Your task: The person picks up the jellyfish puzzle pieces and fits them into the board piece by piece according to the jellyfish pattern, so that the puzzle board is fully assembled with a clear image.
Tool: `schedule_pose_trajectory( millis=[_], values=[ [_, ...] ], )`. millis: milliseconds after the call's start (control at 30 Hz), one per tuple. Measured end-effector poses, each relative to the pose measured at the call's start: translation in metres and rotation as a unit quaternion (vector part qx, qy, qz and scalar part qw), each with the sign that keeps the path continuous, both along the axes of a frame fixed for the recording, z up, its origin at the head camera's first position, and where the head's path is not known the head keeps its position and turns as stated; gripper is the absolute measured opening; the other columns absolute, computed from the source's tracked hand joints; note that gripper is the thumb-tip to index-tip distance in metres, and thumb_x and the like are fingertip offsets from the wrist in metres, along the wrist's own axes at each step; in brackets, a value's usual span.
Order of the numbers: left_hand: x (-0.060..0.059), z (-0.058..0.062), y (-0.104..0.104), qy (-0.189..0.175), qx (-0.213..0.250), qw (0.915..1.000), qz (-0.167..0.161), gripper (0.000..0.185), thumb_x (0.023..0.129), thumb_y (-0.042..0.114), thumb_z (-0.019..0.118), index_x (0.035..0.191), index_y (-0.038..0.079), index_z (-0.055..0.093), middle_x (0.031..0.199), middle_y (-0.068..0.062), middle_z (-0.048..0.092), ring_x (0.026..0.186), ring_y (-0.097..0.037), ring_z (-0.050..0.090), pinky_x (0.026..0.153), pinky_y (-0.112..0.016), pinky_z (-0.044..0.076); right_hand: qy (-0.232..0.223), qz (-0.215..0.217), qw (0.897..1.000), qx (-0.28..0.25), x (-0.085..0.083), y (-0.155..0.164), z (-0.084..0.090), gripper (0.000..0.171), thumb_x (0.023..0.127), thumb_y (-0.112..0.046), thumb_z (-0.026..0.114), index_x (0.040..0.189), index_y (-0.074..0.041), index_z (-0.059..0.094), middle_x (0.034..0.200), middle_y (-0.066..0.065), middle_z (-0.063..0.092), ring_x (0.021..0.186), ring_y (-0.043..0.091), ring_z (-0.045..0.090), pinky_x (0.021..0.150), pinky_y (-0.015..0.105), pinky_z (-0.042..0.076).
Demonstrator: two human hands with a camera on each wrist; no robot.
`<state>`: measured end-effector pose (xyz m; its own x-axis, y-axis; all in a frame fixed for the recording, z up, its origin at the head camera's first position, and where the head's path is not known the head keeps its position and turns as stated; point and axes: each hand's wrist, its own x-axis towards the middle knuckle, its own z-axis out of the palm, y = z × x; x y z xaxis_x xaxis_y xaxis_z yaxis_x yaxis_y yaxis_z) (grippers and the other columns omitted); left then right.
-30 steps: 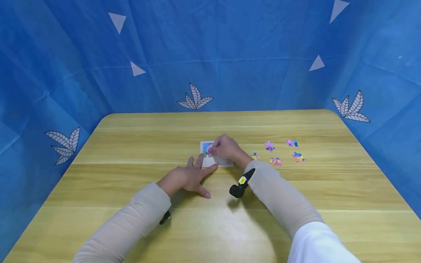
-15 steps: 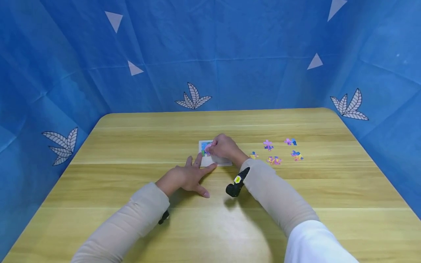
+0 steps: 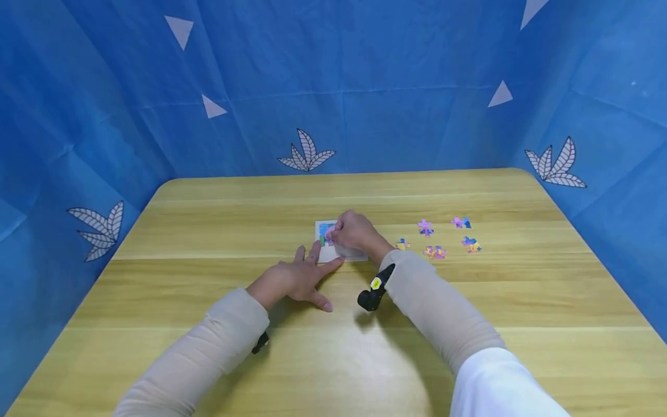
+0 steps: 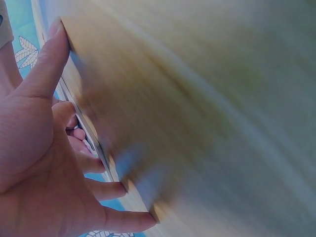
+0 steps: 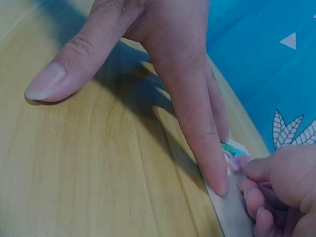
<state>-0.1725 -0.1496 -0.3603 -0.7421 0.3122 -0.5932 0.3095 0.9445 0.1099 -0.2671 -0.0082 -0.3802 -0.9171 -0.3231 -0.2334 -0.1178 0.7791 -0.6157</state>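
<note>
**At table centre: small piece over puzzle tray**

At mid-table, right hand (image 3: 355, 233) pinching a pink puzzle piece (image 3: 330, 235) over the white puzzle tray (image 3: 339, 253). Left hand (image 3: 292, 279) flat, fingers spread, steadying the tray's near edge. Probably thin, light card: best held by the edges. Smooth wooden table (image 3: 208, 231); loose pieces (image 3: 435, 252) rightward; blue cloth backdrop (image 3: 365, 87).

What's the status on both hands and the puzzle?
Left hand flat, fingers steadying puzzle board. Right hand pinching a piece onto the board. Loose pieces lie apart, nothing blocking.

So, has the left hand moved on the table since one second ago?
No. The left hand lies flat, fingertips at the puzzle board near edge, as before.
</note>
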Motion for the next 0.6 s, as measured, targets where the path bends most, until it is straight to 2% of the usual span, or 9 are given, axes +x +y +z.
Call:
schedule_pose_trajectory(
  millis=[433,600],
  values=[
    [0.0003,-0.001,-0.0013,0.002,0.008,0.9999,0.008,0.095,0.075,0.066,0.061,0.149,0.046,0.004,0.156,-0.015,-0.017,0.141,-0.047,-0.003,0.097,-0.072,0.025,0.008,-0.011,1.0,0.008,-0.0006,-0.001,-0.0029,0.023,0.089,-0.03,0.066,0.079,-0.011,0.061,0.085,0.005,0.062,0.077,0.021,0.055,0.063,0.029,0.042],
    [0.0005,-0.0008,-0.0014,-0.001,0.01,0.9999,0.009,0.095,0.075,0.066,0.061,0.148,0.047,0.004,0.156,-0.015,-0.018,0.141,-0.047,-0.004,0.097,-0.073,0.024,0.012,-0.013,1.0,0.014,-0.0014,-0.0008,-0.0062,0.022,0.088,-0.032,0.066,0.088,-0.013,0.057,0.091,0.005,0.062,0.082,0.022,0.056,0.068,0.032,0.043]
  ],
)
